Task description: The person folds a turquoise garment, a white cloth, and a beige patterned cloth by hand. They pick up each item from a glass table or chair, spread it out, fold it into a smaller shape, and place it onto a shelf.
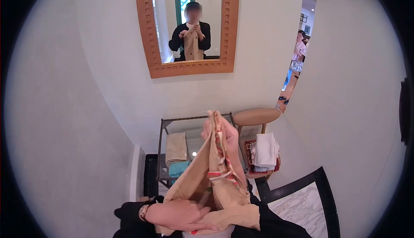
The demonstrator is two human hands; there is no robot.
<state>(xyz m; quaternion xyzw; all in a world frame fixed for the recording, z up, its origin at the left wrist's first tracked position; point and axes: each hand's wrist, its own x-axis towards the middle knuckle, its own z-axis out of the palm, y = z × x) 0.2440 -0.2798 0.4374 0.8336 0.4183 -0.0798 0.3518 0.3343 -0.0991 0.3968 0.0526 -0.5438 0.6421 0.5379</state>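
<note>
A tan cloth garment (196, 171) with a red, green and white patterned edging is held up before my chest. My right hand (231, 135) is raised and closed around its gathered upper end, so the cloth rises to a peak. Lower down and nearer my body, my left hand (179, 214) pinches the cloth around an open fold; some of its fingertips are hidden there. A bracelet (142, 212) circles the left wrist. Buttons down the garment's front show in the mirror's reflection.
A wood-framed mirror (192, 69) hangs on the wall ahead. Below it stands a metal-framed glass shelf (160, 147) bearing folded tan cloth (176, 146) and teal cloth (178, 169). On the right, a chair (257, 116) holds folded white cloths (265, 149). Another person (298, 50) stands beyond the opening.
</note>
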